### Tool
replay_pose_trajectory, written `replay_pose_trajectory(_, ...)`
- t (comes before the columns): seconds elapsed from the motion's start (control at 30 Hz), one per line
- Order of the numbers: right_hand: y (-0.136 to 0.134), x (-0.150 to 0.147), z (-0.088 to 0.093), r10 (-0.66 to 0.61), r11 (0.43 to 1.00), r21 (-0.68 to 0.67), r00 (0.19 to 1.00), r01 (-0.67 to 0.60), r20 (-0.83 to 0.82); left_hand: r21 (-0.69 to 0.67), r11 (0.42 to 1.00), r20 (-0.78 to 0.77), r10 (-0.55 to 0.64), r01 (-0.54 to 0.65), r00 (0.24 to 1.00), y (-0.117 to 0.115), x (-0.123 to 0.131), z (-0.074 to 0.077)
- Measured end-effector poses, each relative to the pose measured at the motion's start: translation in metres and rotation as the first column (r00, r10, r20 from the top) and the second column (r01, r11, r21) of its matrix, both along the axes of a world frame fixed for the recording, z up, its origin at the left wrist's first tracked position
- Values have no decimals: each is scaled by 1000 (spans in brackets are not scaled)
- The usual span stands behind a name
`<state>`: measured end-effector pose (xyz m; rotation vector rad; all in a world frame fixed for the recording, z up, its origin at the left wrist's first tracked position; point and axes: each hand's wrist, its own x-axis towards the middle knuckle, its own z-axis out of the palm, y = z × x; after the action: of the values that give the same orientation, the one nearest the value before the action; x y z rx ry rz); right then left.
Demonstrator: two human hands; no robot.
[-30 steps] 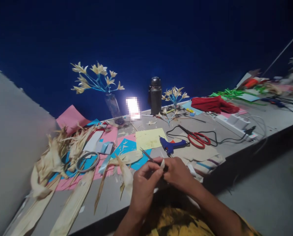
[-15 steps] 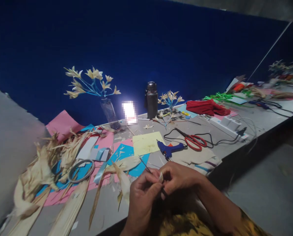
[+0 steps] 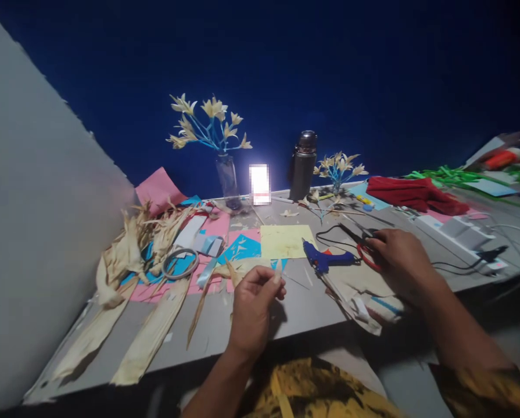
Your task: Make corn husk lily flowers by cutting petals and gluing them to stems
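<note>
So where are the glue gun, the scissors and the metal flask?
glue gun point(image 3: 327, 259), head view, blue body.
scissors point(image 3: 362, 257), head view, red handle.
metal flask point(image 3: 302, 168), head view, middle of body.

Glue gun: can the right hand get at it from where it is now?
Probably yes. The right hand lies on the red scissors, right beside the blue glue gun. Nothing lies over the gun, and the left hand is well clear of it.

The husk piece in the left hand looks dry, papery and matt. Under the right hand, the scissors have glossy red plastic handles; the tabletop between the hands is smooth, matt grey.
</note>
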<state>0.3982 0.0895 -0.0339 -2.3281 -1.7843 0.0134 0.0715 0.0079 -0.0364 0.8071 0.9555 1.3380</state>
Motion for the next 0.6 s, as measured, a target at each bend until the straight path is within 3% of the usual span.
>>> replay_pose_trajectory(0.1,8,12,-11,12,997,-79,994,-4,106,67,998,-83,-8,14,997,0,2,0)
replay_pose_trajectory(0.23,9,16,-18,18,1000,19,999,-19,35,67,995,-81,-73,78,994,0,6,7)
replay_pose_trajectory(0.37,6,19,-9,-18,995,94,995,27,-97,57,984,-100,-161,168,982,1,9,14)
replay_pose_trajectory(0.47,-9,1,4,34,983,181,974,7,-222,58,984,-168,-157,169,973,2,10,17)
replay_pose_trajectory(0.53,-25,-26,12,182,971,215,904,-104,-386,64,982,-213,-160,177,964,2,12,17)
replay_pose_trajectory(0.57,-34,-43,14,273,958,222,826,-184,-493,67,980,-231,-168,188,958,2,13,17)
replay_pose_trajectory(0.6,-42,-60,17,373,925,244,580,-291,-724,67,976,-247,-184,206,951,2,13,17)
